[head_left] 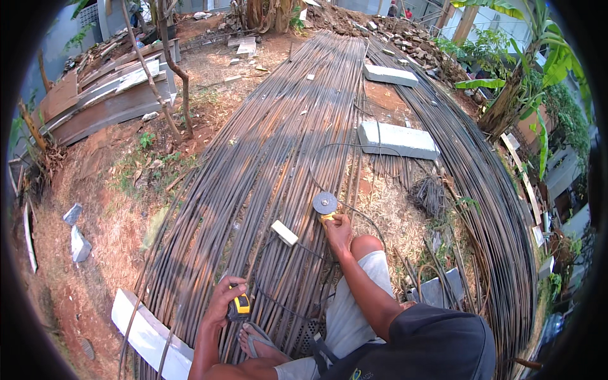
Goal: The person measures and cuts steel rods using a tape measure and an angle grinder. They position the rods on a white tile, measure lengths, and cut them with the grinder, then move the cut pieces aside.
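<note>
My left hand [221, 302] is closed around a yellow and black tape measure [239, 306], low over the steel rods. Farther forward and to the right, my right hand [338, 234] grips a yellow angle grinder [327, 217]. The grinder's round grey disc [324, 202] faces up, and most of its body is hidden under my hand. Beneath both hands a wide layer of long, partly rusty steel rods [272, 158] runs away from me. Between the hands a small whitish block [284, 232] lies on the rods, with a black cord [304, 248] beside it.
Concrete blocks [398, 140] lie between this layer and a second rod bundle [487, 190] at right. A tangle of wire [430, 196] sits near them. A white slab [149, 334] is under the rods at lower left. Boards [114, 95] and a banana plant [519, 95] flank the area.
</note>
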Demonstrator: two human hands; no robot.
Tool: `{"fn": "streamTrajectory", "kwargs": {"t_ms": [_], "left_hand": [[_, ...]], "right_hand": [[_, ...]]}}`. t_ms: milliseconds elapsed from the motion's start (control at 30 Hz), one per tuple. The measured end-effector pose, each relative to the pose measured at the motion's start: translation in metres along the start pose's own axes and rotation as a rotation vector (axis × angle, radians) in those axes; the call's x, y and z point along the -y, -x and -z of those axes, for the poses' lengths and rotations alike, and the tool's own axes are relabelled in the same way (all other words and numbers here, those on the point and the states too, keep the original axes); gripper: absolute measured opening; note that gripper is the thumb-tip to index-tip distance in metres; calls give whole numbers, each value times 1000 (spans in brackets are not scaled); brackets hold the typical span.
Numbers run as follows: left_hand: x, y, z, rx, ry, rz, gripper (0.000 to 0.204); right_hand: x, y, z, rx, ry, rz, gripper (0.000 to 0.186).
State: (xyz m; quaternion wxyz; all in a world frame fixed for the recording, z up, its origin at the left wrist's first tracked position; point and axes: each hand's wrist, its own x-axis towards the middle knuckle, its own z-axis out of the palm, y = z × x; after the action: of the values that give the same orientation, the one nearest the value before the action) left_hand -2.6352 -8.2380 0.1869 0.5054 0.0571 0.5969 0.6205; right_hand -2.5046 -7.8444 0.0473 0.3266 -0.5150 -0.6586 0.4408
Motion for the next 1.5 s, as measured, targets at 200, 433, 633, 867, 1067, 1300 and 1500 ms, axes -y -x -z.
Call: {"fn": "streamTrajectory", "kwargs": {"t_ms": [200,433,633,867,1067,1300,1500], "left_hand": [[-30,-12,-7,68,-338,-23,76],[-45,-15,-16,185,-199,-93,79],[-81,2,0,150,-157,-252,48],[-173,0,-55,264,-162,-575,39],[-180,5,-62,335,-144,-638,41],[-169,7,-50,227,-79,-646,39],[-164,13,-45,183,-124,-662,42]], "right_hand": [[115,141,5,1195,-367,-129,23],[138,152,-29,1541,-514,-40,24],[97,183,-49,1410,-701,-534,41],[175,311,-63,1895,-913,-545,70],[184,307,-80,1894,-920,-489,60],[201,297,-61,1650,-1130,-508,64],[195,304,-61,1825,-732,-274,49]]}}
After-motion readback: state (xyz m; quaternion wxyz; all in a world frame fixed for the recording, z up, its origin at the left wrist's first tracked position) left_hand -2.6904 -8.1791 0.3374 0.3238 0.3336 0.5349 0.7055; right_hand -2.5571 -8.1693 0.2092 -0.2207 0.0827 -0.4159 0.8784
